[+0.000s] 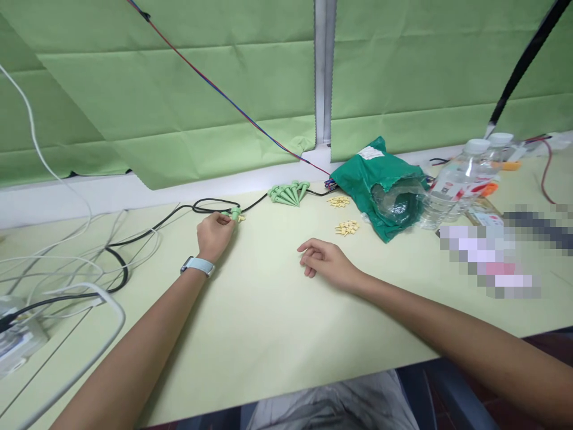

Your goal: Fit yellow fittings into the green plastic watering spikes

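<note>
Well to the left of the bag (369, 170), your left hand (213, 236) is holding thumb and fingers close together at a green piece (235, 212); whether they are truly gripping it cannot be told from this view. The piece is lying at the fingertips, on the side facing the bag, and the left hand is clearly the nearer one. Its blunt head is showing, but the fingers are hiding the rest, so its long axis is remaining uncertain. Your right hand (329, 263), left of the bag and closer to you than it, is holding nothing; its fingers are curling loosely, apart from the thumb.

Nearer the bag, on its left, green spikes (289, 194) are fanning out, their points converging on your side. They are looking like smooth, matt plastic, tapering from broad heads. Just left of the bag, two small heaps, the far yellow bits (339, 202) and the near yellow bits (347, 227), are lying loose, short and knobbly. The bag itself is creasing into glossy folds around clear film. To its right, transparent bottles (456, 179) are standing on the pale, smooth table (264, 334).
</note>
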Demonstrator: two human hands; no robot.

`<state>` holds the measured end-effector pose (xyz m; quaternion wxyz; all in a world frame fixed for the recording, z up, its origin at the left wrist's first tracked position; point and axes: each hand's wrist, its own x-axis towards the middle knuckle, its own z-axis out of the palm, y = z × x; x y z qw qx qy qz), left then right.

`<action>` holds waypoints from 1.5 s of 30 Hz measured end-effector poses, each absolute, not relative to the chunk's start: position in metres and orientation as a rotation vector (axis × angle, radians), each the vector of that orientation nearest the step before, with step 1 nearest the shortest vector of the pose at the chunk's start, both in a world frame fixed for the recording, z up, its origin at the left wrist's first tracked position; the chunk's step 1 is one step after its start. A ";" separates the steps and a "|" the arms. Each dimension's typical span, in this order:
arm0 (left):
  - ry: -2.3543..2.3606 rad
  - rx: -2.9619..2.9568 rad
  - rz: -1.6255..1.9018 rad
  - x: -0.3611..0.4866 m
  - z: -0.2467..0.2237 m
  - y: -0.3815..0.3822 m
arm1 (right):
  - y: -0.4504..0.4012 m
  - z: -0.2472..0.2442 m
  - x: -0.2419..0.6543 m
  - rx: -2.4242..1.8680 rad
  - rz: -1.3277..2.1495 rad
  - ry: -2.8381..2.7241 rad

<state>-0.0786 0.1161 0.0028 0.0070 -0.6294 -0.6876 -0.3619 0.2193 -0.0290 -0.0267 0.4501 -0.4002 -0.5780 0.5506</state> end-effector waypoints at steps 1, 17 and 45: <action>-2.158 -1.966 -1.113 -0.079 0.002 0.118 | -0.029 -0.027 0.219 -0.991 1.359 -1.435; -1.914 -2.049 -0.775 -0.077 0.001 0.134 | -0.027 -0.027 0.220 -1.020 1.347 -1.501; -1.864 -2.271 -0.663 0.005 0.007 0.173 | -0.026 -0.030 0.219 -1.034 1.340 -1.511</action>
